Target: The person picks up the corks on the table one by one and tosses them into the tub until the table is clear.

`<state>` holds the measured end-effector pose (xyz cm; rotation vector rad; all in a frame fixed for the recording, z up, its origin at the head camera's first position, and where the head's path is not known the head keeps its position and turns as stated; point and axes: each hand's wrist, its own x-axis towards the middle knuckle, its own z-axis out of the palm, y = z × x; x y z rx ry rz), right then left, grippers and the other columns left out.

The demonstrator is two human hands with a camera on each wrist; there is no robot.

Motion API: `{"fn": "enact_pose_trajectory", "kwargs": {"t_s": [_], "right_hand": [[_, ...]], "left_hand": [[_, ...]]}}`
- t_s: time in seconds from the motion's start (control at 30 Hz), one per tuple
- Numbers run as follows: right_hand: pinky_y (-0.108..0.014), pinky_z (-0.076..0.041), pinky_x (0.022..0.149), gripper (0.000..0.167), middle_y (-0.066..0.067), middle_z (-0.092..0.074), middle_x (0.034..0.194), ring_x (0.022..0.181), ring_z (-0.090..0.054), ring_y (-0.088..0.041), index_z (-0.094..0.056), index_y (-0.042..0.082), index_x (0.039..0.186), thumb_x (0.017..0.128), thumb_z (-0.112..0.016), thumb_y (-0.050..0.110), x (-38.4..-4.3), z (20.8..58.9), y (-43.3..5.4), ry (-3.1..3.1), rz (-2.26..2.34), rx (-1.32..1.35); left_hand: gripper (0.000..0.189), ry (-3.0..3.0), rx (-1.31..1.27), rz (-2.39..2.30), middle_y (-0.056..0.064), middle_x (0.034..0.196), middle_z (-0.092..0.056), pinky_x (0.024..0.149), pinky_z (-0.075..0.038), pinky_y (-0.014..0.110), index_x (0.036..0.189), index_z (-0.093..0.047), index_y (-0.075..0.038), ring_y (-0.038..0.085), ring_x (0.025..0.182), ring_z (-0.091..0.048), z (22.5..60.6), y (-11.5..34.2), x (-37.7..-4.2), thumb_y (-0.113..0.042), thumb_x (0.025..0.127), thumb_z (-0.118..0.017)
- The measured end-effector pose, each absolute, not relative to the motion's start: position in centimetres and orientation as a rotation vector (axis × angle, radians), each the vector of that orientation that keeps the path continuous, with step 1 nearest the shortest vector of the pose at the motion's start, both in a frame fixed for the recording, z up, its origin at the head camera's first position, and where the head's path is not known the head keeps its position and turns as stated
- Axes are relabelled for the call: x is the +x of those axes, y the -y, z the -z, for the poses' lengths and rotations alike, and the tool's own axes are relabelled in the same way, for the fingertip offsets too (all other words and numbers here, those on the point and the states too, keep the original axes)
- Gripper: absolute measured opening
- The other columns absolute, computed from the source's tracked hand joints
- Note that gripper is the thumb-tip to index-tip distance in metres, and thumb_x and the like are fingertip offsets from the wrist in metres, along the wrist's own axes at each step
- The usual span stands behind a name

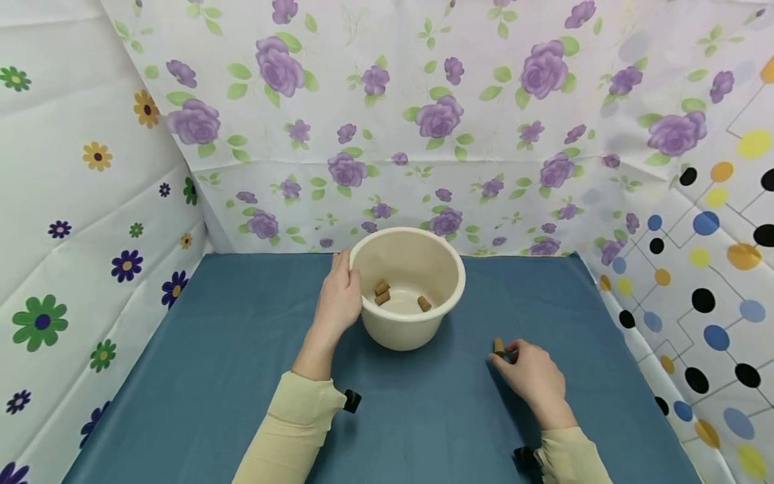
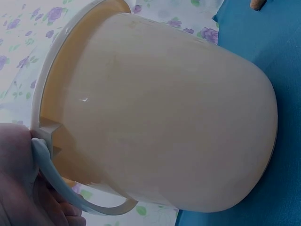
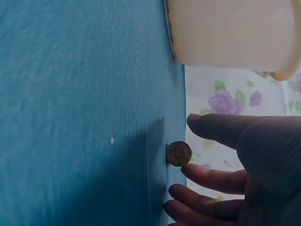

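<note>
My left hand (image 1: 340,297) holds the side of a cream plastic bucket (image 1: 402,333) at its rim. In the left wrist view, fingers (image 2: 56,207) curl beside the looped handle (image 2: 84,202) just under the rim. Inside the bucket lie a few brown corks, one cork (image 1: 424,304) apart on the right. To the right of the bucket, another cork (image 1: 498,347) lies on the blue cloth. My right hand (image 1: 535,376) is at it with thumb and fingers spread. In the right wrist view, the index fingertip is right at the cork's round end (image 3: 179,153) and the thumb stands apart.
A blue cloth (image 1: 254,376) covers the table. Behind it hangs a white sheet with purple flowers (image 1: 440,117). A flower-patterned sheet (image 1: 60,269) closes off the left, and a dotted sheet (image 1: 713,302) the right.
</note>
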<state>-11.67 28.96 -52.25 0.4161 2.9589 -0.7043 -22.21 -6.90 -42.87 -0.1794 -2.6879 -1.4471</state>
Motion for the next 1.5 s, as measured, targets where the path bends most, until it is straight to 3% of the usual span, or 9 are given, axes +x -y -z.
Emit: {"fn": "enact_pose_trajectory", "kwargs": {"t_s": [0.6,0.93,1.5], "right_hand": [[-0.041,-0.051,0.055,0.038,-0.010,-0.070,0.097,0.067,-0.061,-0.020,-0.075,0.008,0.107,0.098,-0.077,0.045,-12.04,52.10,-28.34,-2.983,0.676,0.416],[-0.040,-0.046,0.052,0.037,-0.007,-0.065,0.082,0.062,-0.058,-0.022,-0.071,0.013,0.090,0.099,-0.075,0.048,-12.32,52.25,-28.10,-2.984,0.661,0.468],[-0.040,-0.049,0.053,0.034,-0.008,-0.068,0.088,0.064,-0.059,-0.020,-0.074,0.010,0.097,0.099,-0.076,0.043,-12.31,51.98,-27.93,-3.000,0.663,0.459]], "left_hand": [[0.058,2.665,-0.180,1.471,0.016,0.175,-0.022,0.131,-0.014,0.052,0.170,-0.023,-0.003,0.028,0.164,-0.008,42.84,7.01,-22.12,-0.024,0.117,-0.031],[0.059,2.671,-0.189,1.482,0.016,0.176,-0.020,0.131,-0.014,0.053,0.170,-0.021,-0.002,0.029,0.164,-0.006,42.92,7.00,-22.12,-0.024,0.117,-0.031],[0.058,2.664,-0.197,1.479,0.016,0.176,-0.021,0.131,-0.014,0.052,0.170,-0.022,-0.001,0.029,0.164,-0.008,42.80,7.02,-22.12,-0.024,0.117,-0.031]]}}
